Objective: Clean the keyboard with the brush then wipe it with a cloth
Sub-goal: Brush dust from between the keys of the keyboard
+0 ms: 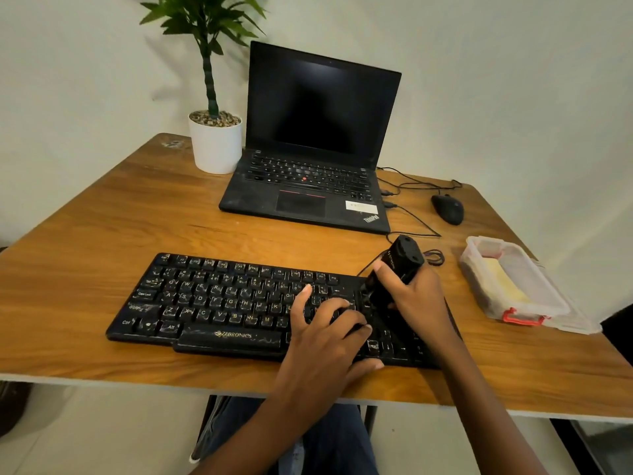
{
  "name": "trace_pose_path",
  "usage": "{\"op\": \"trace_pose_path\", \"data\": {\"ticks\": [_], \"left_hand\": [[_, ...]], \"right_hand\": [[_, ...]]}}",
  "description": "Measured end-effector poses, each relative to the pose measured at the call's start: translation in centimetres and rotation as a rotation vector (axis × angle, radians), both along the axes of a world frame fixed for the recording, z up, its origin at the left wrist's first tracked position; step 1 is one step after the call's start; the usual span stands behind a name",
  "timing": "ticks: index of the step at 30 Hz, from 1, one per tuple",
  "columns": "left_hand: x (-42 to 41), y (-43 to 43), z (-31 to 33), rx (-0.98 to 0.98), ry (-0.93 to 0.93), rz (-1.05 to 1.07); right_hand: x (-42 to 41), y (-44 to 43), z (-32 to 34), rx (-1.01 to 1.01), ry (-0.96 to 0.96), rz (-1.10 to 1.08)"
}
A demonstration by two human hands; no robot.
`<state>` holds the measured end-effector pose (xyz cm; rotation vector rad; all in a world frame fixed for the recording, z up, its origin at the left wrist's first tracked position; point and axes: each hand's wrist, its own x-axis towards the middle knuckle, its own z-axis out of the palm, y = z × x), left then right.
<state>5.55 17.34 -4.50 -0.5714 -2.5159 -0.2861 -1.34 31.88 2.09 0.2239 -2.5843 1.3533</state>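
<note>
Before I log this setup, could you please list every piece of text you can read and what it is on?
"ZEBRONICS": space bar of the keyboard.
"ThinkPad": palm rest of the laptop.
"Ctrl", "Alt", "Caps Lock", letter legends: keyboard keys.
Too blurred to read: the white sticker on the laptop, the lettering on the brush.

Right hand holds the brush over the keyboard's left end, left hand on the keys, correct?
No. The head view shows the right hand holding the brush over the right end of the keyboard; the left hand rests on the keys.
</note>
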Motion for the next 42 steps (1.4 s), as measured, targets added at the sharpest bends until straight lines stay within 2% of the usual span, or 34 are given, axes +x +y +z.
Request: {"op": "trace_pose_path", "data": {"ticks": [4,7,11,16,22,25,30,38,42], "left_hand": [[0.0,0.0,0.1,0.000,-0.011,-0.002],[0.1,0.0,0.2,-0.003,-0.012,-0.004],[0.1,0.0,0.1,-0.002,-0.006,-0.005],[0.1,0.0,0.1,0.013,0.001,-0.002],[0.1,0.0,0.2,0.022,0.014,-0.009],[0.1,0.0,0.1,0.026,0.007,-0.007],[0.0,0.1,0.0,0.025,0.013,-0.003],[0.0,0.1,0.0,0.030,0.030,-0.008],[0.0,0.1,0.0,0.041,0.033,-0.007]], "right_hand": [[0.3,1.1,0.9,-0.014,-0.114,0.039],[-0.7,0.9,1.1,0.054,-0.046,-0.001],[-0.6,-0.7,0.1,-0.014,0.018,0.008],[0.4,0.0,0.0,-0.044,-0.069,0.019],[-1.0,-1.5,0.5,0.119,0.112,-0.083],[-0.7,-1.7,0.1,0.054,0.115,-0.064],[1.2,-0.3,-0.2,-0.045,-0.043,-0.026],[-1.0,-2.0,0.4,0.008,0.153,-0.090],[0.1,-0.8,0.2,-0.022,0.077,-0.051]]}}
